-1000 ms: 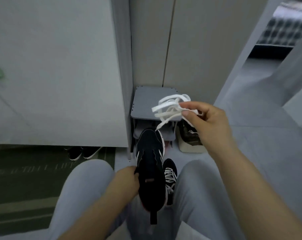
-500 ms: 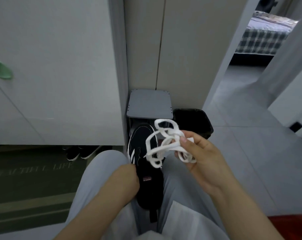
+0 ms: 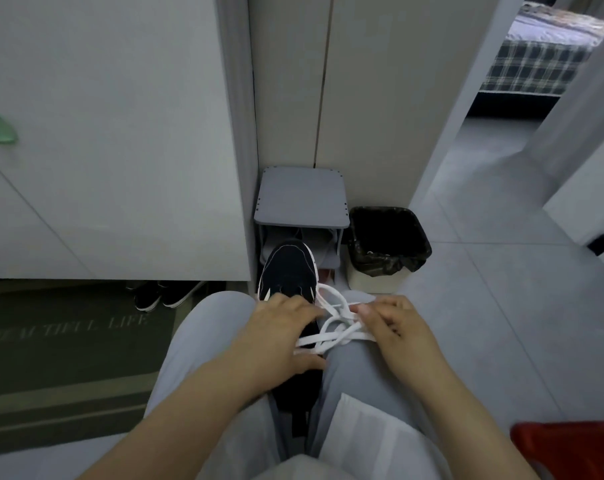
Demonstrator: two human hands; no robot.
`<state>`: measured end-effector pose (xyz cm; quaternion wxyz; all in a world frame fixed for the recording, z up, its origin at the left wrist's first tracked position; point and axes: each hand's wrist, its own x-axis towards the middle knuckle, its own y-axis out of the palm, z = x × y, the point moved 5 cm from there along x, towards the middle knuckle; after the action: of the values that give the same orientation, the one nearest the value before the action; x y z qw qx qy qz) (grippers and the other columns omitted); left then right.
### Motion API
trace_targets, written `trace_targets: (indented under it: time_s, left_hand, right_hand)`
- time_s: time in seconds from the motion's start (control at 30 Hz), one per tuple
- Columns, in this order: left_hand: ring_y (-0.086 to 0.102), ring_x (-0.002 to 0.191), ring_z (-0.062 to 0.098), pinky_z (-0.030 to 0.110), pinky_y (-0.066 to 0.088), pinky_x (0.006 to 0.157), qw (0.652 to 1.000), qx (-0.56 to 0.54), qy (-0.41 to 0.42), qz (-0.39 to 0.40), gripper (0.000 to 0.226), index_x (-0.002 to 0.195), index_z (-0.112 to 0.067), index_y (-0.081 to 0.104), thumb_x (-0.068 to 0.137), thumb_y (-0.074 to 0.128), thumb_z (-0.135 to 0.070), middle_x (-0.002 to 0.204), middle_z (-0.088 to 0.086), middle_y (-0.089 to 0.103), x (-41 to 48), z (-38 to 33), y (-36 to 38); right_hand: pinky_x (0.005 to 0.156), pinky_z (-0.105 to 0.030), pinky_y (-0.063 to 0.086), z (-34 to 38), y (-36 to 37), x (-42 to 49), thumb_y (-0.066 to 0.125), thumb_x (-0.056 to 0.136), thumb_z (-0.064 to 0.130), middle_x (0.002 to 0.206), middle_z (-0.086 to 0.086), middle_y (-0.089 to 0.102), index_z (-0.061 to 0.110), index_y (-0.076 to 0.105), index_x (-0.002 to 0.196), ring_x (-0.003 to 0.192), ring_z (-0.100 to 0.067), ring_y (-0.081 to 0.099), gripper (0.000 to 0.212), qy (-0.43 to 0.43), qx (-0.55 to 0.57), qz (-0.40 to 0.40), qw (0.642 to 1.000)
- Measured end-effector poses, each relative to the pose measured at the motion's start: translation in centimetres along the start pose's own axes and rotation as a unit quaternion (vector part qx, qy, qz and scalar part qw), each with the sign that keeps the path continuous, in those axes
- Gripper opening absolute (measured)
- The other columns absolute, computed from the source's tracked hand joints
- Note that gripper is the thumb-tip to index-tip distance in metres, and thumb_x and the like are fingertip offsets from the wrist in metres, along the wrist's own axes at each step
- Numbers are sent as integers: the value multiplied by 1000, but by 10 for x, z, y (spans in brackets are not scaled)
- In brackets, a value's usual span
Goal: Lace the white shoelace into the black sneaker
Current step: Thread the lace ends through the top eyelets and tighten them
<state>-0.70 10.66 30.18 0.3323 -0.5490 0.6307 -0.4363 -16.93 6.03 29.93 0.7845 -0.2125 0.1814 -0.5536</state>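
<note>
Down comes the right hand [image 3: 394, 327]. Half a second back it held the lace up in front of the knees, and now it rests low on the right thigh, level with the shoe. The left hand [image 3: 279, 337] has slid from the shoe's side onto its top.

From the head camera, the person sits with the black mesh sneaker with white side stripes [image 3: 288, 271] wedged between thighs in pale grey trousers [image 3: 196, 341]. Its toe points away and its heel towards the body, which I take to be a way of steadying it while both hands work.

The left hand lies across the upper with its fingers stretched out. It presses rather than grasps, though blur hides whether the thumb catches a strand.

The right hand's fingers curl in and pinch the flat white shoelace [image 3: 331, 327]. The lace spills out in tangled loops between the two hands, over the sneaker's right edge and the thigh. I see none of it through an eyelet yet, so the lacing looks barely begun. Finding a free end seems the likely aim.

Beyond the toe stands a small grey shoe rack [image 3: 302, 199] against the wall. A bin with a black liner [image 3: 387, 237] sits just beside it. A dark green doormat [image 3: 68, 341] lies to the left, with something red [image 3: 570, 448] at the lower right.
</note>
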Motion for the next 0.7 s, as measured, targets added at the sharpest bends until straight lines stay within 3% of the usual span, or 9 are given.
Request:
trace_targets:
  time_s: [0.1, 0.2, 0.3, 0.4, 0.5, 0.53, 0.6, 0.7]
  left_hand:
    - [52, 88, 15, 31, 38, 81, 997, 20, 50, -64, 22, 90, -28, 66, 78, 56, -43, 91, -13, 59, 2, 0, 4]
    - [56, 75, 14, 29, 43, 73, 981, -174, -10, -83, 10, 75, -20, 64, 83, 63, -25, 71, -13, 58, 0, 15, -5]
    - [63, 71, 10, 23, 48, 73, 922, -375, -86, -44, 8, 80, -11, 62, 87, 60, -8, 69, -4, 67, -2, 27, -21]
    - [62, 64, 8, 17, 52, 67, 872, -452, -143, -124, 14, 82, -8, 59, 89, 52, 1, 65, -2, 66, -4, 47, -46]
    - [54, 61, 9, 19, 53, 59, 765, -555, -250, -210, 16, 82, -12, 55, 93, 45, -5, 65, 0, 56, -10, 75, -62]
    - [49, 60, 10, 18, 50, 55, 750, -559, -279, -215, 17, 81, -14, 54, 94, 45, -9, 68, 0, 52, -13, 83, -67]
    - [41, 55, 9, 16, 41, 47, 758, -537, -311, -200, 19, 78, -14, 53, 95, 44, -13, 69, 1, 48, -17, 96, -72]
    - [40, 55, 12, 21, 39, 52, 817, -437, -337, -167, 17, 80, -14, 55, 95, 46, -16, 69, 2, 49, -18, 104, -73]
  right_hand:
    - [80, 4, 31, 2, -9, -4, 50, 89, 35, 114, 16, 52, 39, 69, 86, 104, 18, 45, 20, -14, 39, -5, 999]
    - [78, -1, 39, 9, -22, -12, 47, 82, 40, 99, 15, 70, 33, 72, 85, 96, 8, 59, 26, -22, 163, -32, 986]
    - [80, -12, 45, 6, -30, -12, 44, 87, 37, 80, 4, 73, 20, 72, 77, 82, -4, 65, 34, 3, 251, -76, 965]
    - [72, -23, 50, 1, -30, -10, 42, 91, 33, 53, 0, 46, 10, 58, 65, 55, -12, 48, 37, 31, 367, -97, 925]
    - [58, -19, 47, -7, -30, -11, 40, 97, 28, 50, 4, 27, 19, 57, 59, 47, -9, 28, 42, 69, 399, -122, 906]
    - [53, -18, 43, -9, -30, -12, 40, 98, 27, 50, 4, 26, 18, 56, 60, 47, -9, 26, 42, 78, 393, -128, 907]
    - [45, -20, 31, -12, -29, -15, 40, 98, 25, 49, 5, 26, 12, 52, 62, 47, -10, 23, 40, 94, 366, -127, 917]
    - [48, -25, 22, -18, -24, -17, 42, 97, 24, 46, 8, 28, 17, 54, 56, 46, -9, 24, 43, 81, 244, -105, 961]
